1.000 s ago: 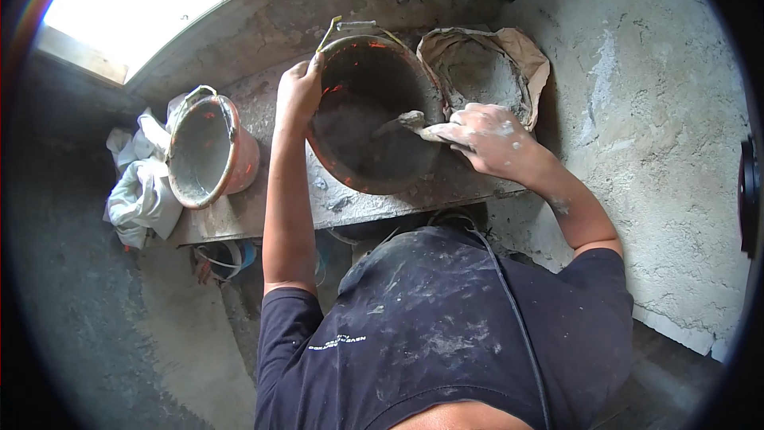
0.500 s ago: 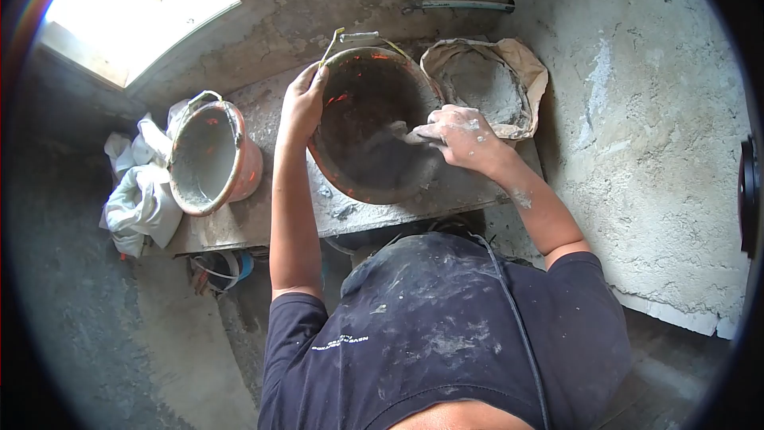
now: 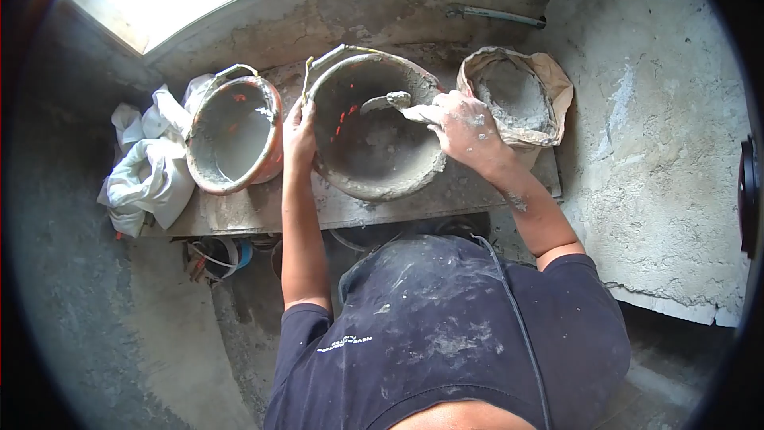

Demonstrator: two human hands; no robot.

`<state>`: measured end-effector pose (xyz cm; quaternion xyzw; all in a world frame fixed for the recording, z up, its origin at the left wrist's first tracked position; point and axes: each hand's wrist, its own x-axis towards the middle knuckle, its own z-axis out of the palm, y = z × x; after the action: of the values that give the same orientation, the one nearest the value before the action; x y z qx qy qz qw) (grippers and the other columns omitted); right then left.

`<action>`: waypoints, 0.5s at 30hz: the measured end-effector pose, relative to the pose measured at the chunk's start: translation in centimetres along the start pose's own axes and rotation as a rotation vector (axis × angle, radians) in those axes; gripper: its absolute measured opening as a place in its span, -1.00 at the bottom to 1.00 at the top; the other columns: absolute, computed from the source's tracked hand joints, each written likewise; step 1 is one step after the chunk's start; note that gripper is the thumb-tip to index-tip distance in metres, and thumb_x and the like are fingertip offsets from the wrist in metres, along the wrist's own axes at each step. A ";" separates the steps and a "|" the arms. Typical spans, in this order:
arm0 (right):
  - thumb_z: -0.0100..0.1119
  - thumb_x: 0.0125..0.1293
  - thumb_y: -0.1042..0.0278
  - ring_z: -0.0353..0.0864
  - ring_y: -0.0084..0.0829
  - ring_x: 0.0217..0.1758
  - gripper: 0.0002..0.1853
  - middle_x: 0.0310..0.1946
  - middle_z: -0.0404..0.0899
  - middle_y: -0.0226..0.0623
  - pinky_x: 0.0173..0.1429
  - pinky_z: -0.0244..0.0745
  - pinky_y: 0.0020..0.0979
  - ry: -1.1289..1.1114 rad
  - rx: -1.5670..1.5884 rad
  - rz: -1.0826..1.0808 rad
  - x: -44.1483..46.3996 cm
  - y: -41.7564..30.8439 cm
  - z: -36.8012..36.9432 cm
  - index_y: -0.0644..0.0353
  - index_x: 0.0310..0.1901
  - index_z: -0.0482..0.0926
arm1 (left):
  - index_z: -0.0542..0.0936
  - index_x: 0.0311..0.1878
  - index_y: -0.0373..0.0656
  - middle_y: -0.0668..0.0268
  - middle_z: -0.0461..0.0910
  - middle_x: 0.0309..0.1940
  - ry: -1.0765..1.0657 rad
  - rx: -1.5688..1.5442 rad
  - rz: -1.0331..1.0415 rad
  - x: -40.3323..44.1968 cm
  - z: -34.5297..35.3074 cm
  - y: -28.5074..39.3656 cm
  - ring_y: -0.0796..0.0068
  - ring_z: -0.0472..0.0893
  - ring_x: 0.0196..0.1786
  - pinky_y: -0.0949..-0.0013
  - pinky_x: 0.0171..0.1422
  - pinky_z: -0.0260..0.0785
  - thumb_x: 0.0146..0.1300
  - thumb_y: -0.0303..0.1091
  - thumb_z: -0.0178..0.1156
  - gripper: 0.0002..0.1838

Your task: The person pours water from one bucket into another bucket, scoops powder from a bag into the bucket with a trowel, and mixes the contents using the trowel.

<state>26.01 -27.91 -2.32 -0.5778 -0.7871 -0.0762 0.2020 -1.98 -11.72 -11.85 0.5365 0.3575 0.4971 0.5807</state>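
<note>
Left hand [image 3: 299, 134] clamped on bucket [image 3: 378, 191] rim, near bench [image 3: 231, 211] front edge; right hand [image 3: 469, 127] gripping trowel [image 3: 374, 103]. I'd brace rim firmly, sweep blade close inside.

Room to pass opens over the near rim of a large, round, mortar-crusted bucket [image 3: 378, 191], a pale wire handle [image 3: 344, 48] arched by the far rim. The left grip [image 3: 299, 131] plugs the gap beside a smaller, round reddish bucket [image 3: 270, 166], while the right grip [image 3: 468, 129] and a mortar-smeared trowel [image 3: 395, 101] block the right side, near an open brown paper sack [image 3: 562, 89]; passage also runs along the front of the dusty grey surface [image 3: 239, 213].
</note>
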 end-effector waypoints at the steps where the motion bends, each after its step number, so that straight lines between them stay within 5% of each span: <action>1: 0.25 0.20 0.46 0.64 -0.24 -0.19 -0.63 -0.33 0.60 -0.33 -0.12 0.55 -0.22 0.013 -0.024 0.011 0.5 -0.6 0.5 -0.09 0.05 0.73 | 0.53 0.33 -0.33 0.28 0.65 0.12 0.011 -0.015 0.008 -0.1 -0.7 -0.8 0.56 0.57 0.13 0.45 0.28 0.38 0.59 -0.28 0.08 -0.60; 5: 0.16 0.10 0.56 0.61 -0.18 -0.22 -0.64 -0.33 0.57 -0.28 -0.16 0.51 -0.11 0.217 -0.276 -0.092 1.8 -0.8 6.5 -0.10 -0.11 0.72 | 0.58 0.18 -0.35 0.29 0.66 -0.02 0.115 0.063 0.002 -1.7 -2.5 -2.8 0.56 0.55 -0.01 0.44 0.14 0.41 0.58 -0.26 0.09 -0.66; 8: 0.18 0.20 0.43 0.66 -0.21 -0.17 -0.84 -0.35 0.62 -0.21 -0.13 0.53 -0.19 0.034 -0.161 -0.015 4.0 -2.9 7.0 0.03 -0.22 0.72 | 0.60 0.07 -0.33 0.31 0.63 -0.14 0.242 0.081 -0.024 -3.0 -1.7 -2.2 0.53 0.51 -0.13 0.37 0.05 0.39 0.50 -0.19 0.18 -0.65; 11: 0.18 0.19 0.44 0.67 -0.19 -0.16 -0.84 -0.35 0.63 -0.21 -0.06 0.56 -0.16 -0.024 -0.159 -0.008 4.7 -4.4 7.4 0.03 -0.25 0.72 | 0.52 0.26 -0.31 0.25 0.63 0.05 0.027 -0.365 -0.324 -3.7 -2.3 -2.5 0.40 0.58 0.05 0.29 0.25 0.38 0.34 -0.34 0.25 -0.54; 15: 0.21 0.13 0.48 0.67 -0.13 -0.13 -0.82 -0.31 0.67 -0.19 -0.03 0.57 -0.11 -0.113 -0.103 0.023 4.2 -5.8 6.6 0.04 -0.25 0.73 | 0.37 0.43 -0.30 0.18 0.54 0.23 -0.157 -0.467 -0.276 -3.4 -2.8 -2.7 0.35 0.52 0.23 0.27 0.36 0.35 0.12 -0.55 0.16 -0.30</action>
<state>17.98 -23.77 -5.95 -0.5996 -0.7857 -0.0816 0.1283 -4.97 -14.08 -15.38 0.3712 0.2569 0.4393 0.7767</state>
